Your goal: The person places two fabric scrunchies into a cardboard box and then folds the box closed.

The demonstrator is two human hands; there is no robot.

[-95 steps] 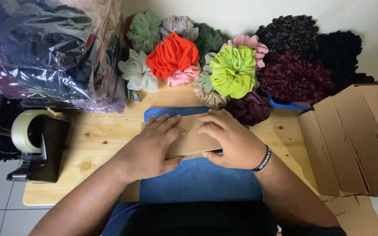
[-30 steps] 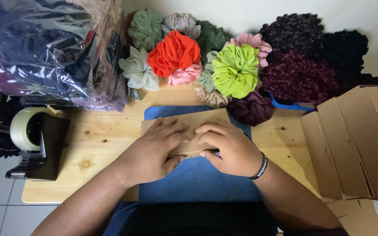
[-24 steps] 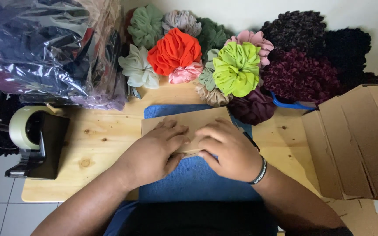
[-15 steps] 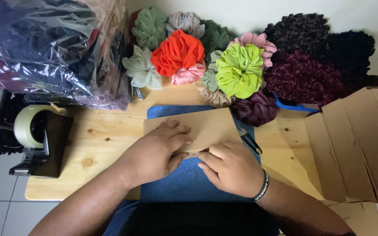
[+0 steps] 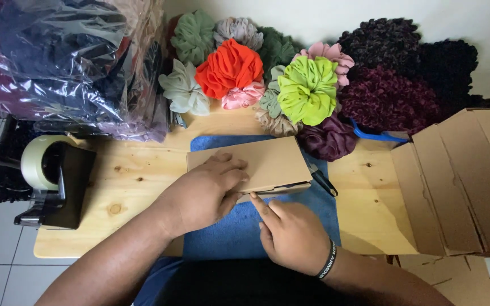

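The flat brown cardboard box [image 5: 253,164] sits on the blue cloth [image 5: 239,232] in the middle of the wooden table [image 5: 137,181], with the left hand [image 5: 202,192] spread flat on its lid, pressing down. The right hand [image 5: 293,235] isn't gripping anything, just poking an index finger at the front flap edge. If that palm eases off I'd guess the flap pops open, or the box skids toward the black pen [image 5: 324,184] and the pile of scrunchies [image 5: 307,90].

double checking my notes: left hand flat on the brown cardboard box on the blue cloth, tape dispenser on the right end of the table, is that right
Not quite. The head view shows the tape dispenser at the left end of the table, not the right. The rest holds: the left hand lies flat on the brown cardboard box, which sits on the blue cloth.
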